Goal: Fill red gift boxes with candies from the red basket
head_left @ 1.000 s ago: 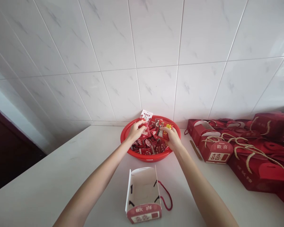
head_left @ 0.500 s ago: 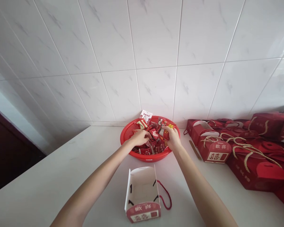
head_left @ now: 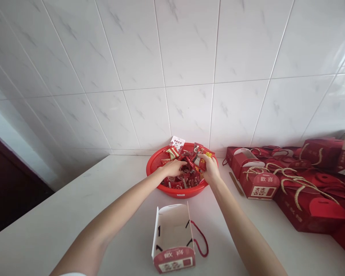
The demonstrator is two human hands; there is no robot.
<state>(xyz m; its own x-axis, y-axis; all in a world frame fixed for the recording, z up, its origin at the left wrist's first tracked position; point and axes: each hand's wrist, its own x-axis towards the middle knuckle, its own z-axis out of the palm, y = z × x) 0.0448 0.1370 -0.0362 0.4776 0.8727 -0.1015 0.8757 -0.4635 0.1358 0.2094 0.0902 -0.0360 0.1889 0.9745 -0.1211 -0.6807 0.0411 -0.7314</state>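
Note:
Both of my hands reach into a round red plastic basket (head_left: 152,163) filled with small red candy packets (head_left: 178,183). On its left side my left hand (head_left: 174,168) has its fingers bent down among the packets, and their tips are hidden. My right hand (head_left: 209,168) is at the basket's right side, its fingers closed on a red packet (head_left: 201,162) with yellow print. In front of the basket, between my forearms, stands an open box (head_left: 174,230), white inside and red outside, with nothing in it and a dark red cord handle (head_left: 202,239) at its right.
At the right lie many red gift boxes (head_left: 261,186) with rope handles, some open. A flat brown strip (head_left: 236,183) lies between them and the basket. Behind the white table (head_left: 103,195) rises a tiled wall (head_left: 189,115).
My left hand has shifted slightly right and deeper among the packets. The packets between my hands have moved a little. My right hand stays almost in place.

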